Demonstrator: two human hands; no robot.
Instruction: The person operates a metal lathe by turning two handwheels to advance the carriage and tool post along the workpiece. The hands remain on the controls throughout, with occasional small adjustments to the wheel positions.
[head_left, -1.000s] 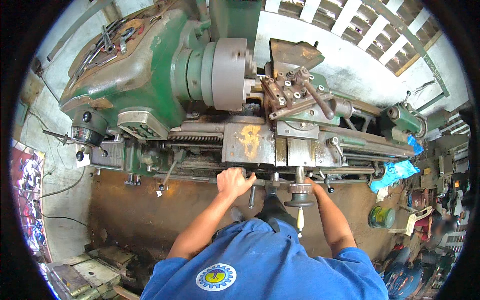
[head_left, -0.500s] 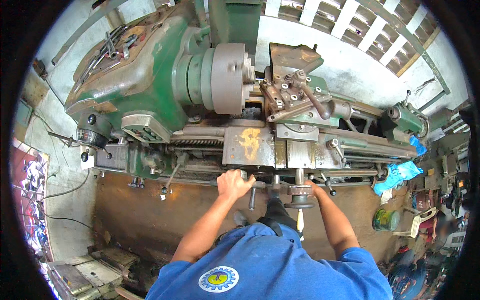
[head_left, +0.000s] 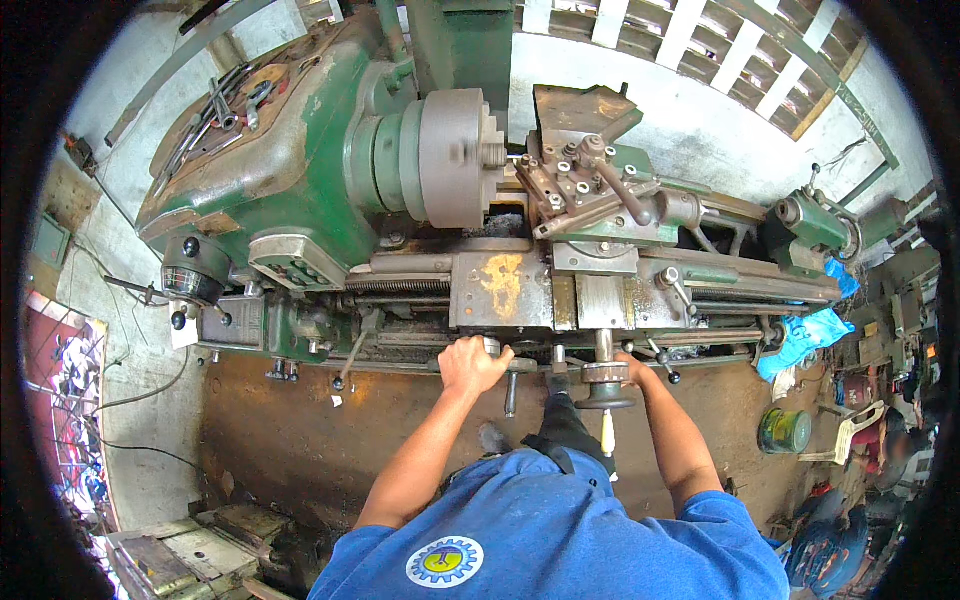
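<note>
My left hand (head_left: pixel 474 366) is closed around the rim of the carriage handwheel (head_left: pixel 518 366), whose dark crank grip (head_left: pixel 511 396) hangs down beside my thumb. My right hand (head_left: pixel 630 368) sits behind and against the cross-slide handwheel (head_left: pixel 606 388), its fingers mostly hidden by the wheel; a pale handle (head_left: pixel 607 435) points down from it. Both controls belong to the apron side of a green lathe. Its large grey chuck (head_left: pixel 450 158) faces a tool post (head_left: pixel 577 180) with a clamping lever (head_left: pixel 625 195), set close to the jaws.
Several wrenches (head_left: pixel 222 105) lie on the headstock (head_left: pixel 290 150). The tailstock (head_left: pixel 805 235) stands at the bed's right end, near a blue plastic sheet (head_left: pixel 812 340). On the floor at right are a green bucket (head_left: pixel 785 431) and a pale chair (head_left: pixel 860 430); a person (head_left: pixel 890 450) is beyond.
The chuck's jaws and the mark on its side sit at a different angle, so it has turned. My view has shifted slightly; both hands stay at the same handwheels.
</note>
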